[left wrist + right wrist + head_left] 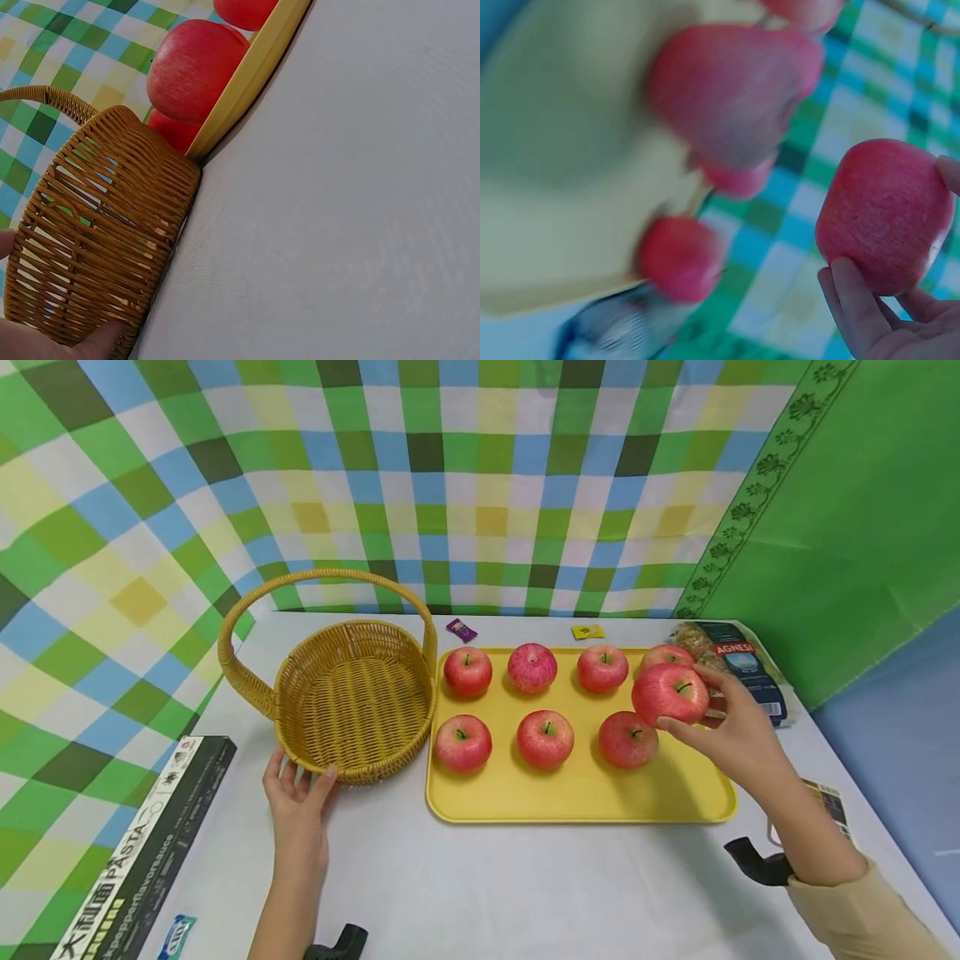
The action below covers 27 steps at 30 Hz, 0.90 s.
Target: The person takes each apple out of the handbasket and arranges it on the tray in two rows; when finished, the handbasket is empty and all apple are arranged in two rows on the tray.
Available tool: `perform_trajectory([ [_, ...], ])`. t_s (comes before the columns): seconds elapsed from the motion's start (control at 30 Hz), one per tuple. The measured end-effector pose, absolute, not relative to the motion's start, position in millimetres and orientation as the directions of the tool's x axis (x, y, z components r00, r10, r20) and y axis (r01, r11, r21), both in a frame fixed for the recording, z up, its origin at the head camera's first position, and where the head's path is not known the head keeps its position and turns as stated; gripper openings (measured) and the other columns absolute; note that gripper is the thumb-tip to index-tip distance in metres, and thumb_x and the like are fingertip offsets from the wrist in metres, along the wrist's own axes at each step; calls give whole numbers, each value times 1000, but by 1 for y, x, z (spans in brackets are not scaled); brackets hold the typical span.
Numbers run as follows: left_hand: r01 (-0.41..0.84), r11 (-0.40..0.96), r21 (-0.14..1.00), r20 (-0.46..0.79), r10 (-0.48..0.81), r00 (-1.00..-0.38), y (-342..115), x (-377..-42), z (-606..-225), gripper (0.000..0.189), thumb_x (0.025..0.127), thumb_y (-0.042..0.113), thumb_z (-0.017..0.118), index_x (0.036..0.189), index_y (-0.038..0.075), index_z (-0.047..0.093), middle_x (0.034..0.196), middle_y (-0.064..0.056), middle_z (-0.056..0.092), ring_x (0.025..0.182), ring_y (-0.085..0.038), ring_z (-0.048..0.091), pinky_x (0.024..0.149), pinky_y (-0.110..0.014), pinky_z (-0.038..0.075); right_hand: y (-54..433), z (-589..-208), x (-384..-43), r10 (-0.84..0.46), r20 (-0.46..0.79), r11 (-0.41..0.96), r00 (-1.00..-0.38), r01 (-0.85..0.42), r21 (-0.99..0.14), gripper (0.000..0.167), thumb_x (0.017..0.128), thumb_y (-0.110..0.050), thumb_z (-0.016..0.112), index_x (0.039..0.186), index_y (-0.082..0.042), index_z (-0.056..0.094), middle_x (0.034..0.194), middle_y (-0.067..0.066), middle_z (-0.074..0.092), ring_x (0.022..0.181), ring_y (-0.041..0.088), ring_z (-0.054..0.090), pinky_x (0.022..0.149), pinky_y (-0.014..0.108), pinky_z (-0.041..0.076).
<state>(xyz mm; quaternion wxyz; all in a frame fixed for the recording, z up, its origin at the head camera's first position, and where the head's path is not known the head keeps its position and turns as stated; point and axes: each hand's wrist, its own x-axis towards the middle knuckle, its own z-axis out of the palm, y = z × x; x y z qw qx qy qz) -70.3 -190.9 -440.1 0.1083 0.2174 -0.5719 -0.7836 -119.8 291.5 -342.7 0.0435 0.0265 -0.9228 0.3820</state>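
My right hand [735, 722] grips a red apple [670, 694] above the right part of a yellow tray [570, 806]. The right wrist view shows the held apple [885, 214] between thumb and fingers, with background below it. Two rows of red apples stand on the tray, such as the front-row apple [545, 740]; the held one partly hides the back right apple [666, 656]. My left hand [296, 797] touches the near side of a wicker basket [356, 693] with a tall handle, fingers spread along its wall. Nothing lies inside the basket. In the left wrist view fingertips rest on the weave [112, 217].
A long black-and-white pasta box [150, 852] lies at the left, near a small blue packet [177, 937]. Behind the tray are a purple wrapper [461, 630] and a yellow one [588, 632]. A pasta bag [742, 664] sits at the back right, by the hanging cloth.
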Motion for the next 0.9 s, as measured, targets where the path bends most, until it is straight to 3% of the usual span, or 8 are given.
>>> perform_trajectory([
  [0.13,-82,-316,945,-218,-423,-879,-191,-70,-440,86,93,4,62,150,36,6,160,1,8,142,-23,25,102,-28,43,315,-361,-122,75,62,730,-995,13,-683,93,84,-37,75,148,4,22,136,30,37,111,47,47,66,8,46],
  [0.23,-79,-317,945,-216,-424,-879,-191,-70,-440,86,93,3,62,150,36,6,160,1,8,142,-24,25,102,-28,43,329,-375,-123,117,-11,743,-993,95,-662,95,86,-43,71,148,7,19,136,34,35,112,50,43,73,31,56],
  [0.3,-77,-317,945,-214,-425,-879,-191,-69,-441,86,93,4,62,150,36,6,159,0,9,142,-24,25,102,-28,43,336,-384,-122,135,-68,743,-989,146,-653,96,87,-46,68,147,8,17,136,36,33,112,51,41,78,49,55],
  [0.37,-74,-320,945,-213,-427,-879,-191,-69,-441,86,92,5,63,150,36,7,159,0,9,142,-24,26,101,-27,44,342,-393,-121,146,-118,738,-982,187,-648,97,87,-49,67,147,9,17,136,36,32,113,51,39,83,59,50],
  [0.57,-63,-326,943,-205,-422,-883,-191,-69,-442,86,92,5,64,149,35,8,159,-1,9,141,-24,26,100,-26,44,351,-411,-118,140,-190,726,-972,231,-648,100,86,-54,66,146,11,18,135,36,32,114,50,39,89,61,45],
  [0.9,-68,-322,944,-207,-421,-883,-190,-69,-440,85,93,5,63,150,36,8,159,0,10,141,-24,26,100,-27,44,353,-416,-115,150,-227,717,-962,264,-645,103,86,-56,65,148,9,14,138,37,29,117,51,36,90,64,44],
])
